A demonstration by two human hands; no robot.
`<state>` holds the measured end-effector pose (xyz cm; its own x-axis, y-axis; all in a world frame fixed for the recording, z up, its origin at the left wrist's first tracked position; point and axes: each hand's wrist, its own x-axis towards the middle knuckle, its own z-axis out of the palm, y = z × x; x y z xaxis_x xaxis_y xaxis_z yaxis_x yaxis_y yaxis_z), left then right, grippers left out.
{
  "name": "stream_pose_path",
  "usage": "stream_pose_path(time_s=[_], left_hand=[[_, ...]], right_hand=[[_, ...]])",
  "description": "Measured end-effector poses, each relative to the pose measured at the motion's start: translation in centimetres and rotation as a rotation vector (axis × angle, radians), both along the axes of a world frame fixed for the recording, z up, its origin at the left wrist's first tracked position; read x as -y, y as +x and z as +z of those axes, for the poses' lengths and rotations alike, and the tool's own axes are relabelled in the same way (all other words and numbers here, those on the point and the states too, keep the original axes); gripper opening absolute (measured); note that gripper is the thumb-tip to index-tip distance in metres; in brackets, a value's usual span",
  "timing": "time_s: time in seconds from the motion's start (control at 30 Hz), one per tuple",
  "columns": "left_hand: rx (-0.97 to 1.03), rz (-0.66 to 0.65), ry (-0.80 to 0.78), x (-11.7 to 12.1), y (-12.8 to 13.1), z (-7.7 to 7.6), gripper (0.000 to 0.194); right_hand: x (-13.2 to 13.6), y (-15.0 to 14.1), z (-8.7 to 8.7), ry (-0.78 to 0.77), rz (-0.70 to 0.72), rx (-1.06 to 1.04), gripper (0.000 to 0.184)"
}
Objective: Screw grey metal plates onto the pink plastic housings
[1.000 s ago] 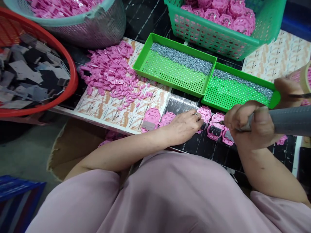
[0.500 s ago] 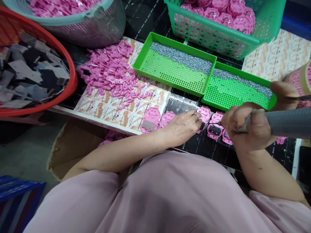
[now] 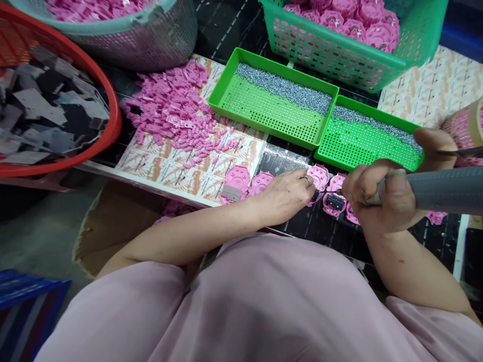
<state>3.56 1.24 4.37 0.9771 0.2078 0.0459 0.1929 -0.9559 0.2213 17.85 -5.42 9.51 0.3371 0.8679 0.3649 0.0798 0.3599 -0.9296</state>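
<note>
My left hand [image 3: 289, 196], with a ring on one finger, lies palm down over the row of pink plastic housings. Its curled fingertips press on a pink housing [image 3: 317, 176] with a dark part at its lower end; the thumb is hidden. My right hand [image 3: 385, 198] is wrapped round a grey electric screwdriver [image 3: 445, 190], held almost level. The thin bit [image 3: 330, 191] points left and reaches the dark part by my left fingertips. Right of it lies another pink housing [image 3: 334, 201] with a black plate. To the left, one pink housing [image 3: 234, 183] carries a grey plate.
Behind my hands stand two green trays [image 3: 277, 128] [image 3: 320, 160] of small screws. Loose pink parts [image 3: 177, 110] are heaped at left. A red basket [image 3: 113, 115] holds plates; a green basket [image 3: 339, 63] holds pink assemblies. A blurred hand-like shape [image 3: 433, 146] shows at right, its owner unclear.
The screwdriver and my right hand have shifted very slightly left. My left hand stays on the same housing. The whole view has moved a little.
</note>
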Motion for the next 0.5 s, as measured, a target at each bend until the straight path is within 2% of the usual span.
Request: stream_pose_path(time_s=[0.1, 0.3, 0.37, 0.4, 0.43, 0.5], left_hand=[[0.026, 0.004, -0.007, 0.0, -0.1, -0.2, 0.015], [0.035, -0.01, -0.019, -0.1, 0.0, -0.3, 0.015], [0.011, -0.017, -0.023, -0.1, 0.0, -0.2, 0.014], [-0.002, -0.022, -0.024, -0.2, 0.0, -0.2, 0.013], [-0.012, -0.028, -0.025, -0.2, 0.0, -0.1, 0.013], [-0.017, -0.028, -0.017, -0.2, -0.1, -0.2, 0.013]], right_hand=[[-0.1, 0.0, -0.3, 0.072, 0.028, -0.062, 0.035], [0.4, 0.2, -1.7, 0.032, 0.157, -0.025, 0.037], [0.7, 0.3, -1.9, 0.055, 0.183, -0.018, 0.023], [0.8, 0.4, -1.8, 0.067, 0.196, -0.02, 0.011], [0.7, 0.6, -1.6, 0.082, 0.199, -0.022, 0.007], [0.0, 1.4, -0.8, 0.078, 0.147, 0.009, 0.016]])
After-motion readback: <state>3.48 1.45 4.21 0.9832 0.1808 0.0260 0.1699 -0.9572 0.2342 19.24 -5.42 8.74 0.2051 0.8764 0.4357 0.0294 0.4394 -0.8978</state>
